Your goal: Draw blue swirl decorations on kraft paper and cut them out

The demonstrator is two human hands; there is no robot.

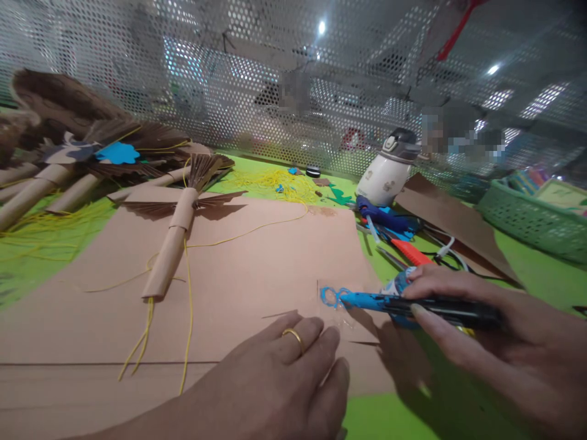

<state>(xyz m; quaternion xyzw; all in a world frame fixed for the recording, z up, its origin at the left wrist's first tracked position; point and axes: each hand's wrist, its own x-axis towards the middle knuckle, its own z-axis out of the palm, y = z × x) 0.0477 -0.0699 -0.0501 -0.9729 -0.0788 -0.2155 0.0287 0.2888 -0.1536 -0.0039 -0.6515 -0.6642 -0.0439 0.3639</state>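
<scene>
Marker [440, 308] (could be a brush, tip too blurred to tell): in the right hand [518, 348], pinched between thumb and fingers, blue tip down at the looped blue lines [329, 297] on a small brown card [367, 328]. Card lies over the right part of the big brown sheet [257, 275].

Left hand [288, 366]: palm down, fingers close together, on the sheet just beside the card. Looks like it's steadying, holds nothing I can see; thumb unclear.

Step in hand, my read: drawing the blue lines. Next stroke calls for light tip pressure, card kept flat, fingers clear of wet blue.

Further out: paper-tube figure [172, 250] with yellow strings on the sheet's left, white bottle [381, 177] and green basket [536, 214] on the green table [376, 418].
</scene>
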